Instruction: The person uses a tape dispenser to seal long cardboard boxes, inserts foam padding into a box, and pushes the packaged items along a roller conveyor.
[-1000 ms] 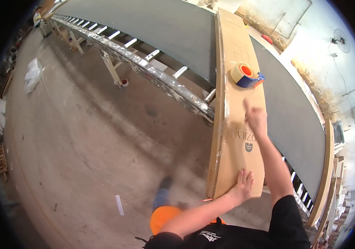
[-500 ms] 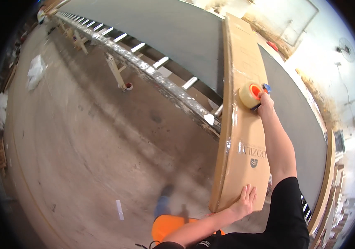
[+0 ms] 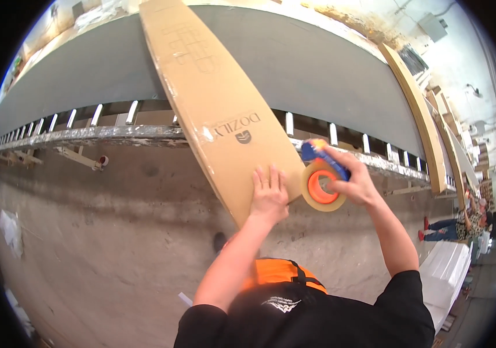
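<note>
A long, flat cardboard carton (image 3: 219, 104) lies across the grey conveyor belt, its near end sticking out over the edge toward me. Glossy strips of clear tape show along its left side. My left hand (image 3: 270, 197) rests on the top face near that end, fingers stretched out and slightly spread. In my right hand (image 3: 357, 181) is a blue tape dispenser (image 3: 336, 162), gripped by its handle. It carries a thick roll of tape with an orange core, and hangs just beyond the carton's near right corner. Whether the roll touches the cardboard I cannot tell.
The conveyor belt (image 3: 294, 55) runs left to right, with metal rollers (image 3: 132, 113) and a worn rail along its near side. Another long carton (image 3: 416, 116) lies across it at the right. Farther right are a white wrapped stack (image 3: 448, 267) and another person (image 3: 453, 226).
My view has turned to the right. The right hand has brought the tape dispenser from the carton's middle back toward its near end. My left hand stays on the carton.
</note>
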The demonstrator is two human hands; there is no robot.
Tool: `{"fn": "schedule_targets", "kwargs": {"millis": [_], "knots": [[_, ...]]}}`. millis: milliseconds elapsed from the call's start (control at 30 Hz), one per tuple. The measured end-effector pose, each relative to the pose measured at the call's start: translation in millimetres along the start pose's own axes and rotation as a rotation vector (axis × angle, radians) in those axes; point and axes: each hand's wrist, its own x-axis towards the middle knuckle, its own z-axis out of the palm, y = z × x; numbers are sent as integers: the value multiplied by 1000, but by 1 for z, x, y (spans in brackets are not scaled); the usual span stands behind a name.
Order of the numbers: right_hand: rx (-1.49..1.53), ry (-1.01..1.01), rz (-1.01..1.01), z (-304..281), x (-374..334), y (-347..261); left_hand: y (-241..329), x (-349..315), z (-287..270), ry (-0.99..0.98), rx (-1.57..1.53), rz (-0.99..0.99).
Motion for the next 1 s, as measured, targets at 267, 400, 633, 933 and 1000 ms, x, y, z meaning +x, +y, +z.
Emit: {"fn": "schedule_targets", "kwargs": {"millis": [267, 400, 633, 933, 1000], "knots": [[-504, -81, -64, 32, 1, -9, -2, -4, -6, 71, 1, -73], [-599, -297, -83, 54, -21, 17, -9, -8, -16, 15, 62, -43], [-536, -261, -4, 93, -70, 55, 5, 11, -51, -377, 336, 80], [-691, -258, -109, 198, -35, 89, 37, 46, -55, -687, 524, -56], [-452, -199, 18, 216, -65, 103, 48, 51, -53, -686, 540, -136]]}}
